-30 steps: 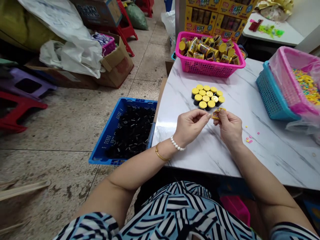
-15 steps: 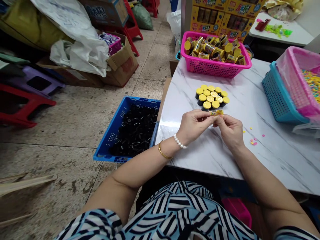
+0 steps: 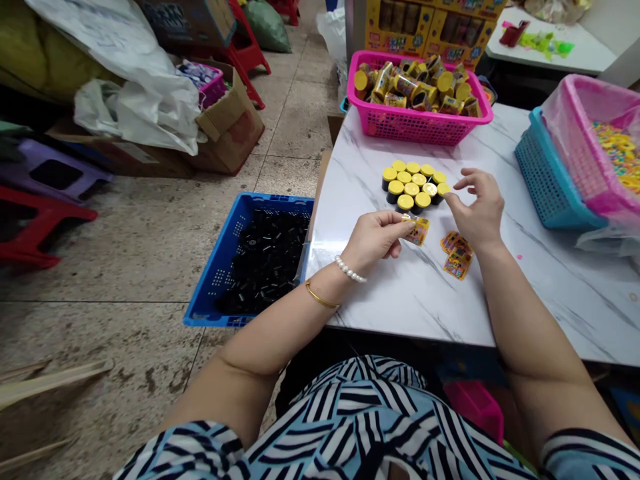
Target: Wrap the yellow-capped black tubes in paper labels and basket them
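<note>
My left hand (image 3: 377, 235) pinches a flat yellow printed label sleeve (image 3: 419, 232) between thumb and fingers, just in front of a cluster of small black jars with yellow lids (image 3: 405, 201). To its right, my right hand (image 3: 479, 207) is open, thumb and fingers apart. Its thumb is beside the rightmost jar (image 3: 443, 191); whether it touches the lid I cannot tell. Several more yellow sleeves (image 3: 458, 259) lie in a loose pile on the marbled table, just below my right hand.
A pink basket (image 3: 420, 127) of labelled jars stands at the table's back. Stacked pink and blue baskets (image 3: 560, 183) with colourful bits are on the right. Left of the table, a blue crate (image 3: 200, 293) holds black pieces. Yellow boxes (image 3: 400, 30) stand behind.
My hands, together at one yellow sleeve before, are now apart. The right hand has moved up and right and opened. A pile of yellow sleeves now shows on the table.
</note>
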The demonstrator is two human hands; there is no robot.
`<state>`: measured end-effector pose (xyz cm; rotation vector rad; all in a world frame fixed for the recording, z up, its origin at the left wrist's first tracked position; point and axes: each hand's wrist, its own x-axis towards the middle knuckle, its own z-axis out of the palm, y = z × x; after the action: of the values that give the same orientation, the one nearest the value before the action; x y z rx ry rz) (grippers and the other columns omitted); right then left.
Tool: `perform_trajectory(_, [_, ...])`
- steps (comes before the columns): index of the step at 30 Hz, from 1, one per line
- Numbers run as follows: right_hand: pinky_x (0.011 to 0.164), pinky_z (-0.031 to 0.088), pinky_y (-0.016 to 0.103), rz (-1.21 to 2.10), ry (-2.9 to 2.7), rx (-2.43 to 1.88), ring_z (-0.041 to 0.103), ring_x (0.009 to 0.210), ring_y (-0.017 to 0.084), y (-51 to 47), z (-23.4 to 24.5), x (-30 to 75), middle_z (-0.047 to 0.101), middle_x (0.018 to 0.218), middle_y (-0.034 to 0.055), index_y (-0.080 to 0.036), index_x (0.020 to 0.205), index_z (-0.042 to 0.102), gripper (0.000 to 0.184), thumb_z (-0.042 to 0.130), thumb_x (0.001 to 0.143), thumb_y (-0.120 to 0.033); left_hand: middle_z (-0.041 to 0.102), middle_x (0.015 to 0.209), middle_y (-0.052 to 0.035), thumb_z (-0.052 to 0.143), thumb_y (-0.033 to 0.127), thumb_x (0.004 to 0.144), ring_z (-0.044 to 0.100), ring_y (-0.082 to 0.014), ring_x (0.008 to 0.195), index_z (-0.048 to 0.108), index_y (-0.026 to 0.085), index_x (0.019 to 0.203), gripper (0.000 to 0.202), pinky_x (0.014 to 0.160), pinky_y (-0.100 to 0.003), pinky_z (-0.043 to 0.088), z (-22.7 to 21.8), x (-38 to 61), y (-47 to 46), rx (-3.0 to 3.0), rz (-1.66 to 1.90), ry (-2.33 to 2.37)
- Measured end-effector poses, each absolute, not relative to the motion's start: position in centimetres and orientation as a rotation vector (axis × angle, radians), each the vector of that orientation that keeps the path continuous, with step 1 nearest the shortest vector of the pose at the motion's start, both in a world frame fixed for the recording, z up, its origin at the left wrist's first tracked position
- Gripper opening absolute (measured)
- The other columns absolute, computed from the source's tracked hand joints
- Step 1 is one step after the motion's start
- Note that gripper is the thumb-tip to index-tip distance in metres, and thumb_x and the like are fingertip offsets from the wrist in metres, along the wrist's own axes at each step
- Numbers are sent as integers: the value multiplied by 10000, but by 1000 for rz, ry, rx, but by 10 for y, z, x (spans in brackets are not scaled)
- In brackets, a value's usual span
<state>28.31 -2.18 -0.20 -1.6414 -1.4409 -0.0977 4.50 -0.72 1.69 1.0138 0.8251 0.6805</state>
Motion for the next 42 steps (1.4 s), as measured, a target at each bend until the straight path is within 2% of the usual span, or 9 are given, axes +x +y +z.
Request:
perform_trajectory(5, [853,530,415,-117,-1407,-1891,654,841,239,-4,-27,297,713,879,31,-228,875,598,180,714,746,-273,799,906,-86,890,333,755,441,-14,454,798,145,941,280,407,-198,170,11,47,-4,934,551,744])
perform_trajectory(9, [828,510,410,-144,-1536,-1843,640,825,254,-11,-23,293,712,871,18,-234,1146,614,394,681,759,-268,796,921,-102,890,303,749,434,-10,483,786,114,902,264,406,-173,234,10,46,-1,829,532,768])
perform_trajectory(14, [821,503,432,-131,-1640,-1913,619,822,269,-18,-16,292,710,903,65,-219,1020,627,323,707,709,-251,737,803,-41,876,193,749,370,16,443,731,98,832,192,360,-136,156,13,47,4,691,515,719])
perform_trajectory(18, [725,523,382,268,-1410,-1816,615,728,212,-32,-5,292,698,849,27,-223,1009,611,395,772,649,-240,678,733,8,826,122,795,359,25,415,687,111,814,140,346,-115,147,15,48,8,595,558,732])
perform_trajectory(21, [674,560,356,797,-1160,-1436,664,712,190,-47,11,283,725,863,28,-229,1007,641,359,801,740,-407,693,765,3,783,134,863,384,26,403,674,115,858,111,336,-109,149,14,48,8,560,584,745])
perform_trajectory(24, [782,617,374,1019,-1058,-1152,734,861,205,-59,23,266,769,998,53,-235,1011,700,413,842,761,-532,687,757,10,743,140,918,407,21,383,646,122,885,104,322,-106,150,14,48,6,535,599,753])
perform_trajectory(28, [943,634,416,1011,-1074,-1158,757,1027,236,-64,20,245,796,1055,52,-239,987,728,405,911,737,-500,634,692,33,682,144,976,407,17,366,630,122,894,99,318,-99,163,15,49,5,508,612,697])
perform_trajectory(34, [826,684,346,993,-951,-1221,765,782,162,-65,12,238,772,843,-31,-250,929,668,362,928,734,-411,645,723,12,652,124,985,404,23,377,642,100,875,113,321,-92,188,13,49,8,427,627,605])
perform_trajectory(42, [843,688,317,956,-922,-1170,784,811,158,-72,22,223,796,885,-25,-254,914,664,343,922,750,-410,652,711,8,672,119,969,413,19,380,668,95,871,102,321,-94,183,16,50,5,456,594,586])
